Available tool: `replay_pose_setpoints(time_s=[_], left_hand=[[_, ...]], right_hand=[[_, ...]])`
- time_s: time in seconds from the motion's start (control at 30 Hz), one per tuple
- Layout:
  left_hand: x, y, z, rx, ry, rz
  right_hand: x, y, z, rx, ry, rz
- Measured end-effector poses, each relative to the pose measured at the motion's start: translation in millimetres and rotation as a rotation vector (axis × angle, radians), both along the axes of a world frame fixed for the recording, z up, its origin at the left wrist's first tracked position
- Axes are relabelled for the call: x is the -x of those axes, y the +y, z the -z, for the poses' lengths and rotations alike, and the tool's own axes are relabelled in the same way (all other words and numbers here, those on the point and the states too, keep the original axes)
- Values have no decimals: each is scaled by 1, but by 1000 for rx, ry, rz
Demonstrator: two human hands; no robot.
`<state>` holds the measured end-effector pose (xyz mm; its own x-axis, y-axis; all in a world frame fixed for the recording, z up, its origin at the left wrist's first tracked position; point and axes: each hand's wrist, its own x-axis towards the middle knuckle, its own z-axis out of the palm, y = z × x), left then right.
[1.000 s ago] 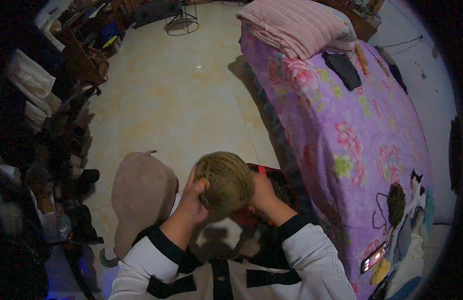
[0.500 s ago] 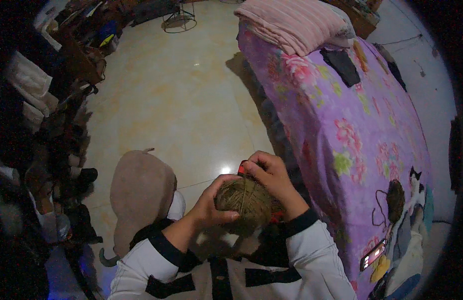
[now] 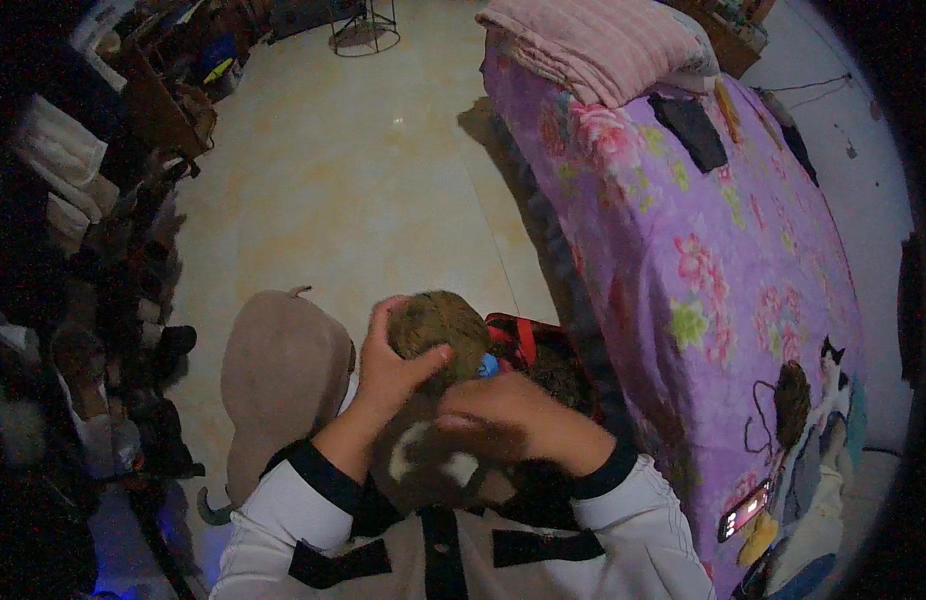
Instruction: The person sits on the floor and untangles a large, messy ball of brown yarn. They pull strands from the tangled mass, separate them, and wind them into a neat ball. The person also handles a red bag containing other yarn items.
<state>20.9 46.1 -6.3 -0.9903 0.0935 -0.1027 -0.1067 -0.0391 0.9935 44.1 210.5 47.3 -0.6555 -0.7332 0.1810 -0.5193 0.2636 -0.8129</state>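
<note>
My left hand (image 3: 383, 365) is wrapped round a ball of olive-brown yarn (image 3: 443, 330), fingers behind it and thumb across its near side. Just below and to the right of the ball, my right hand (image 3: 523, 415) is curled with its back up. Its fingers are blurred, and whatever they hold is hidden. A small blue thing (image 3: 490, 364) shows between the ball and my right hand. Beyond that hand is a black bag or box with red edging (image 3: 526, 340), with dark, fuzzy material (image 3: 558, 375) in it, possibly yarn.
A brown-grey padded seat (image 3: 283, 370) stands to my left. On the right is a bed with a purple flowered cover (image 3: 643, 260), holding a folded pink quilt (image 3: 593, 45), a dark skein of yarn (image 3: 791, 400) and a phone (image 3: 746, 510). Shoes (image 3: 168, 350) line the left side.
The yarn ball has moved up and left and turned in my left hand. My right hand has come down from the ball's top to below its right side, uncovering the red-edged thing.
</note>
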Motion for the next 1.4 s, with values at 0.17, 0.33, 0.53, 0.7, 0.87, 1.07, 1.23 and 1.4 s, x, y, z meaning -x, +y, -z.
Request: replay_pose_setpoints(time_s=[0.17,0.33,0.53,0.7,0.87,1.07,1.23,1.4], left_hand=[[-16,5,-2,-197,-37,514],[-8,-3,1,-837,-521,92],[18,-8,-14,-378,-168,-300],[1,-5,9,58,-30,308],[-8,-7,-13,-531,-298,356],[9,-12,0,-618,-250,-182],[6,-11,5,165,20,70],[-13,2,-9,-239,14,595]], right_hand=[[34,29,14,130,-171,494],[37,27,87,26,-71,537],[12,8,39,-30,-255,-2],[26,26,11,260,-336,389],[36,23,76,202,-272,538],[-1,-7,64,-6,-126,217],[8,9,-1,227,-208,172],[33,27,32,211,-361,540]])
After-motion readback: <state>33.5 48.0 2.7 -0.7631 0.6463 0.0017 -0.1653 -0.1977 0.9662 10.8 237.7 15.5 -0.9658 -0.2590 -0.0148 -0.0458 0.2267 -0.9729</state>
